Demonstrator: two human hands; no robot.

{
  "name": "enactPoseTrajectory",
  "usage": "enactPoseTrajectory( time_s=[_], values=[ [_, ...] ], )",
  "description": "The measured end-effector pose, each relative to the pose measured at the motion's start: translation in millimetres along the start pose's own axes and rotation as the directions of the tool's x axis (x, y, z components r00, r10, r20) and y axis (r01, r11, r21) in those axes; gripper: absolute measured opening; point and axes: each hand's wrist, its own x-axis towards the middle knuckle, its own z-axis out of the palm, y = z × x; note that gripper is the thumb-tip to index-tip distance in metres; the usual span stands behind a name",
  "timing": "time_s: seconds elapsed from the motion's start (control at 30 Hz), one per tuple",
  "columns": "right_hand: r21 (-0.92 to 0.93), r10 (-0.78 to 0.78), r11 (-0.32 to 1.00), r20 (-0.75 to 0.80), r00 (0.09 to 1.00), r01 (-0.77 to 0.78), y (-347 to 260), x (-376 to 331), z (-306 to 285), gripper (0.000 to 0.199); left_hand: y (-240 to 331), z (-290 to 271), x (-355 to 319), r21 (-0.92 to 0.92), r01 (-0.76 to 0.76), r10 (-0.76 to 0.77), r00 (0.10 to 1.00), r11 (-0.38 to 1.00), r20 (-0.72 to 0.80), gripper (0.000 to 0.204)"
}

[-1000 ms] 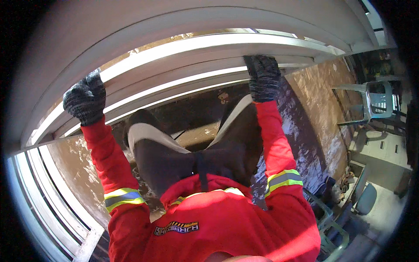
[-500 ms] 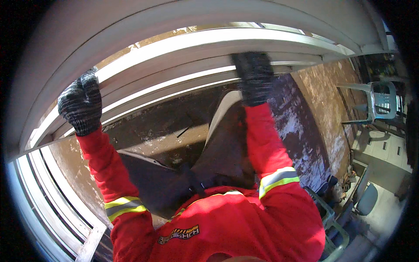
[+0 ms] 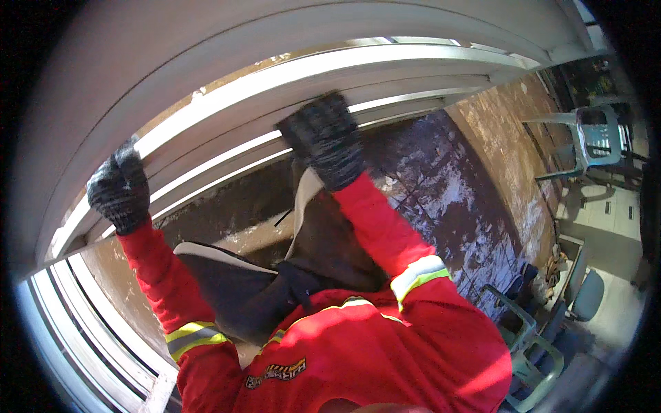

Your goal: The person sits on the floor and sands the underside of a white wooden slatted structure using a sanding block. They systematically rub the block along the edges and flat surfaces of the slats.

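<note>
I wear dark knit gloves and red sleeves with yellow reflective bands. My left hand is closed around a pale metal frame rail at its left end. My right hand rests on the same frame further right, fingers curled over a lower ridge of it; its grip is partly hidden. The rail has several parallel light-coloured channels and curves across the top of the view. Below me are my dark trousers and red jacket.
A wet brown floor lies below. Pale plastic chairs stand at the right and lower right. More light frame bars run down the lower left. A pale tiled patch sits at the far right.
My right hand has slid leftward along the frame, toward my left hand. My left hand has kept its grip and sits a little lower in view. My body has shifted right.
</note>
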Motion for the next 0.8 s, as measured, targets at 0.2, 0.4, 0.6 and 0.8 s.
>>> enactPoseTrajectory(
  time_s=[0.2,0.4,0.6,0.8],
  values=[
    [-0.384,0.094,0.922,0.111,0.989,-0.045,203.7,-44.8,-83.5,0.037,-20.9,10.9,-14.5,0.29,0.083,-0.121,0.986,0.954,0.117,0.028],
    [-0.371,0.192,0.927,0.353,0.916,-0.052,178.2,-50.1,-60.4,0.038,-19.5,23.8,-7.7,0.251,-0.116,0.166,0.968,0.961,-0.189,0.032],
    [-0.014,0.105,0.994,-0.001,0.994,-0.105,87.9,-33.3,-26.8,0.027,-52.2,21.3,-16.1,0.362,-0.245,0.287,0.956,0.899,-0.066,0.028],
    [-0.481,0.19,0.869,0.1,0.977,-0.12,245.4,-61.6,-101.7,0.041,-82.0,29.1,-31.2,0.529,-0.185,0.166,0.983,0.828,0.084,0.027]
  ],
)
